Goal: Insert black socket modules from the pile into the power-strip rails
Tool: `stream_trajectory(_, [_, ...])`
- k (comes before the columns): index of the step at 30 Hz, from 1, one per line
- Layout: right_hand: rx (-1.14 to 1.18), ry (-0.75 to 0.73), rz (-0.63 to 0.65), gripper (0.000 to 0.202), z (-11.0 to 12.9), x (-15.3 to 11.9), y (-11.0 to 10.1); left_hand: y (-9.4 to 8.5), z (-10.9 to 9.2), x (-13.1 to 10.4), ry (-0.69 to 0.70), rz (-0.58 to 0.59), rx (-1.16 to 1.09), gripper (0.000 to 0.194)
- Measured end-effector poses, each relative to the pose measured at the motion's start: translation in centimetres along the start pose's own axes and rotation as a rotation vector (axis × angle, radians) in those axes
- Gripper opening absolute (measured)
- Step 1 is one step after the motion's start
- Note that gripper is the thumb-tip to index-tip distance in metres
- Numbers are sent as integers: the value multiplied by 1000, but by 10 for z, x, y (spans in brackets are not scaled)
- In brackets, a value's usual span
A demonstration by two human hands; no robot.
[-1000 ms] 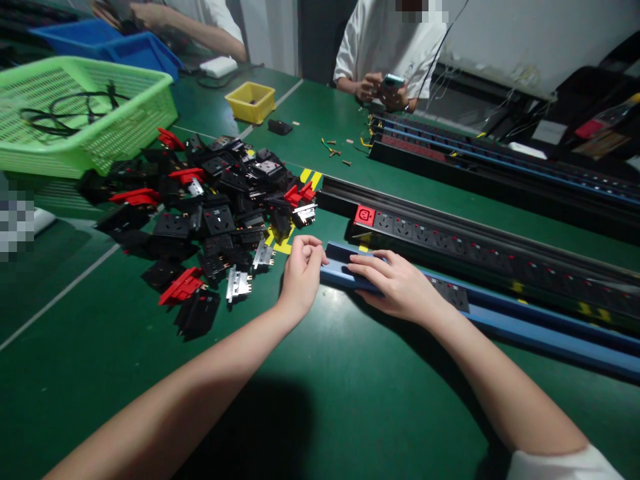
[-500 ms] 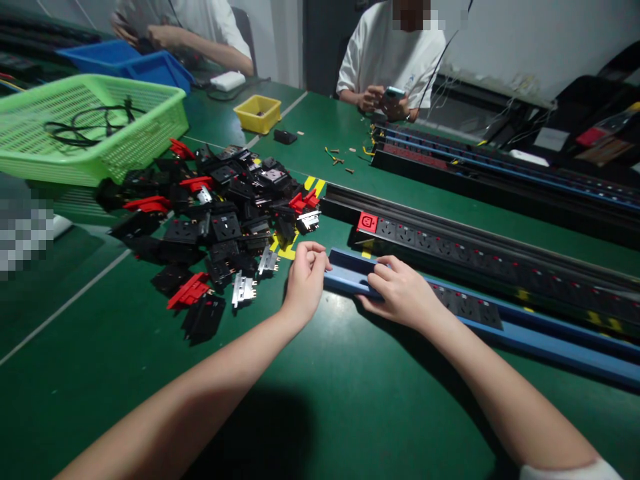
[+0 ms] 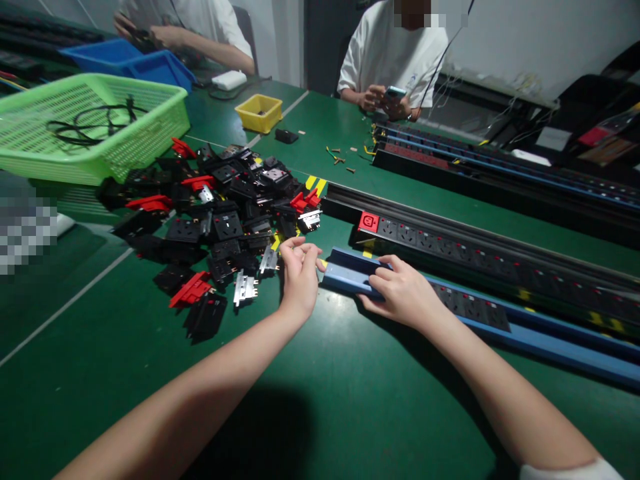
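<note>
A long blue metal channel (image 3: 560, 348) lies slantwise before me, its near end bare inside. Several black power sockets (image 3: 470, 307) sit in it in a row, partly covered by my right hand. My right hand (image 3: 400, 287) is closed across the channel, fingers over it and thumb along the near side. My left hand (image 3: 300, 277) is just off the channel's left end, beside the pile of loose socket modules (image 3: 225, 227). Its fingers are loosely bent and somewhat apart, with nothing visible in them. The pile has black, red and silvery-backed modules.
Behind the blue channel lies a black power strip (image 3: 430, 237) with one red socket at its end. A green basket (image 3: 150, 143) with a cable, a yellow bin (image 3: 260, 115) and loose screws (image 3: 337, 160) are farther back. Two people sit across the green table (image 3: 320, 413).
My left hand has drawn left, away from the channel's end. The row of sockets sits slightly farther right along the channel. My right hand has barely moved.
</note>
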State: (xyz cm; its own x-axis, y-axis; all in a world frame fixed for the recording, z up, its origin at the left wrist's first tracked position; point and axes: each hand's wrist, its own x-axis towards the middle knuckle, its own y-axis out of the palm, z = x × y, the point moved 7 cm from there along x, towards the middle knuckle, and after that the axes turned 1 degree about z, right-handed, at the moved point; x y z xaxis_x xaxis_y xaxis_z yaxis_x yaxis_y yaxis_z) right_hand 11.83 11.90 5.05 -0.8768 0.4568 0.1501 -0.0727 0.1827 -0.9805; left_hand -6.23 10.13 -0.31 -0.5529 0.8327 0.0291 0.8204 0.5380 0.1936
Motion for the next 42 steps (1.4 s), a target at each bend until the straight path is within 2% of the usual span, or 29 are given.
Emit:
stream_trajectory(4, [-8,4,-2,29,1,0,1,-4,1,2,19,-31,-79,33])
stream_trajectory(8, [-21,4,-8,30,1,-1,2,-9,6,3,-37,-63,-186,48])
stream_trajectory(14, [-36,7,4,31,1,-1,1,-11,5,3,-53,-84,-236,50])
stream_trajectory(20, [-35,6,7,31,2,-1,1,-9,8,1,-57,-76,-206,60])
stream_trajectory(28, [-35,10,10,30,1,-2,2,-6,3,-3,-54,-68,-95,51])
stream_trajectory(33, [-36,1,14,30,2,-2,2,0,1,-4,-36,14,-15,42])
stream_trajectory(38, [-40,-2,-2,30,2,-2,1,1,6,-5,-39,32,140,36])
stream_trajectory(42, [-40,1,-1,29,2,-2,1,3,1,-4,-16,66,236,27])
